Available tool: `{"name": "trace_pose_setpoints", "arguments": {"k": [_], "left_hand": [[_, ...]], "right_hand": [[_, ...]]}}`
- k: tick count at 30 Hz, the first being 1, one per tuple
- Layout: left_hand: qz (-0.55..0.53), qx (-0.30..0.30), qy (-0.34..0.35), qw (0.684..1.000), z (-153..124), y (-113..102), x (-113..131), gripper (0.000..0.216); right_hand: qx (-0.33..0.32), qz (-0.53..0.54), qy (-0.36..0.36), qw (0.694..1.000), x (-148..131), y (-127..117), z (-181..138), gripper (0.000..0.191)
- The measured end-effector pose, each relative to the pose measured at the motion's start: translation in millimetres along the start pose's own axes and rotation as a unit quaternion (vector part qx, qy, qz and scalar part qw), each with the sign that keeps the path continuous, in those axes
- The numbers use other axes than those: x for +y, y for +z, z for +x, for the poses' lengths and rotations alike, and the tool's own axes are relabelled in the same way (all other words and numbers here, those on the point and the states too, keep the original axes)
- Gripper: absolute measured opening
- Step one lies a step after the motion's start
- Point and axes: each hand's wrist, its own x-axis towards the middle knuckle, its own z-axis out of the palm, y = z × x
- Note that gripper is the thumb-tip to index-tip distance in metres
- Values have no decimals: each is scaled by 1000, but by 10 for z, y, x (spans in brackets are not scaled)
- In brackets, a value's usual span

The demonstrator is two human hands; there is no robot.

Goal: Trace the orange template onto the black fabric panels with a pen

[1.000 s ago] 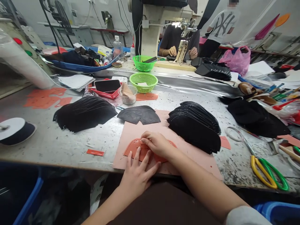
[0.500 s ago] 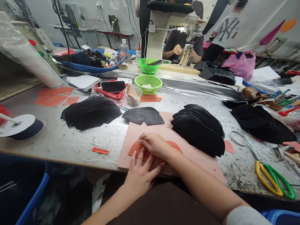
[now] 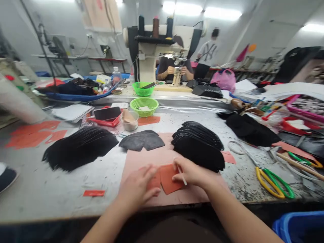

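The big gray table (image 3: pixel 68 189) holds it all. On it, at the near edge, is a flat pink sheet (image 3: pixel 131 158). A fanned pile of black pieces (image 3: pixel 79 148) is on the left, and another black pile (image 3: pixel 198 152) is on the right, partly on the sheet. The orange piece (image 3: pixel 167 180) lies flat on the pink sheet, between the two hands. A dark line runs down by its middle.

The left hand (image 3: pixel 136 185) has its fingers spread over the orange part on the left. It is blurry, so I can't tell if it pushes down. The right hand's (image 3: pixel 188 170) grip pinches a thin white stick (image 3: pixel 182 177); what the stick touches is hard to see.

I think the step is working on the orange piece. The next move seems to need a steady left hand and careful right fingers.
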Motion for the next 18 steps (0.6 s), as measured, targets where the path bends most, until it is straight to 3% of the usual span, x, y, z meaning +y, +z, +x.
{"name": "trace_pose_setpoints", "arguments": {"k": [2,5,7,9,13,16,18], "left_hand": [[-22,0,-33,999,297,-128,-284,48],[36,-6,-105,994,753,-226,-662,47],[62,-3,-130,989,978,-240,-816,54],[73,1,-136,988,1104,-242,-886,61],[96,-37,-148,984,1083,-253,-863,72],[106,-68,-140,982,884,-198,-739,76],[105,-55,-116,986,701,-95,-600,70]], "right_hand": [[58,31,-41,997,6,-12,-41,23],[221,63,-103,968,173,-159,-87,15],[330,62,-81,939,388,-341,-123,14],[398,18,-33,916,626,-534,-169,13],[437,-59,-1,897,954,-744,-309,11],[466,-2,21,885,996,-718,-428,14],[474,66,37,877,946,-655,-456,16]]}}
